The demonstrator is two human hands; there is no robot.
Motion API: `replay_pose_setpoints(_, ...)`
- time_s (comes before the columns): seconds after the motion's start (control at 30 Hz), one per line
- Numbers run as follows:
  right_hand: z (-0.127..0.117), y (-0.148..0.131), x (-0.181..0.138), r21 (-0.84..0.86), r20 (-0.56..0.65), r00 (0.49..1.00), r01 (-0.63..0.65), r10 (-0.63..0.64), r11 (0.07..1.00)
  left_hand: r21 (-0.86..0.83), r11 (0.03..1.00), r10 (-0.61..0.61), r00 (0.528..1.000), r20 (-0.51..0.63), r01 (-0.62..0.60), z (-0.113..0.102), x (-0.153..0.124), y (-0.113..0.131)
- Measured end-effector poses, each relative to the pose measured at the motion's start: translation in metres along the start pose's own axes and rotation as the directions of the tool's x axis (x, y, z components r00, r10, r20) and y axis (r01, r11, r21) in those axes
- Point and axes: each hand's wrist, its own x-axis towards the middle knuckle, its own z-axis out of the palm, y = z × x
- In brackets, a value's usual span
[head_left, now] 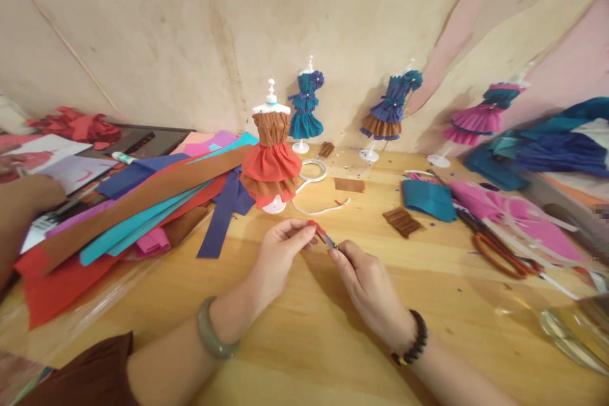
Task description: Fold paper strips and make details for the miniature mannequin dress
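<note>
Between its thumb and fingertips, my left hand (283, 247) pinches a small red strip (316, 226) of crinkled material. My right hand (366, 273) grips small scissors (327, 239) with dark handles mostly hidden in the fingers; their metal blades meet the red strip. Just beyond my hands stands a mini dress form (271, 108) in a brown top and a red and brown ruffled skirt (272, 162). A roll of white tape (314, 170) lies beside its base, and a loose white strip curls towards my hands.
Three more dressed forms stand along the wall, including a teal one (306, 108). Coloured strips (143, 203) pile up at left, near another person's arm (28, 209). On the right are a teal piece (428, 198), orange-handled scissors (504, 255) and a clear glass container (578, 330).
</note>
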Motion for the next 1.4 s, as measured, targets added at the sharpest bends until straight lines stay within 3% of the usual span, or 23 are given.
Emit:
replay_pose_setpoints(0.43,-0.0006,-0.0021,0.0006,0.018,-0.004,1.000,-0.018,0.018,1.000,-0.010,1.000,-0.006,1.000,0.015,0.007,0.0005,-0.0003,-0.0008)
replay_pose_setpoints(0.63,0.0000,-0.0003,-0.0003,0.019,0.015,1.000,-0.012,0.012,1.000,0.050,0.998,0.044,0.998,-0.040,-0.042,0.0000,0.0005,-0.0021)
replay_pose_setpoints(1.0,-0.0004,-0.0035,0.0014,0.022,-0.001,1.000,-0.024,0.024,0.999,0.098,0.994,0.043,0.999,0.032,-0.046,-0.0014,0.0007,-0.0063)
replay_pose_setpoints(1.4,0.0013,-0.0004,0.0001,0.020,-0.023,1.000,0.006,-0.006,1.000,-0.037,0.999,-0.001,0.995,0.101,0.005,-0.0045,0.0007,-0.0096)
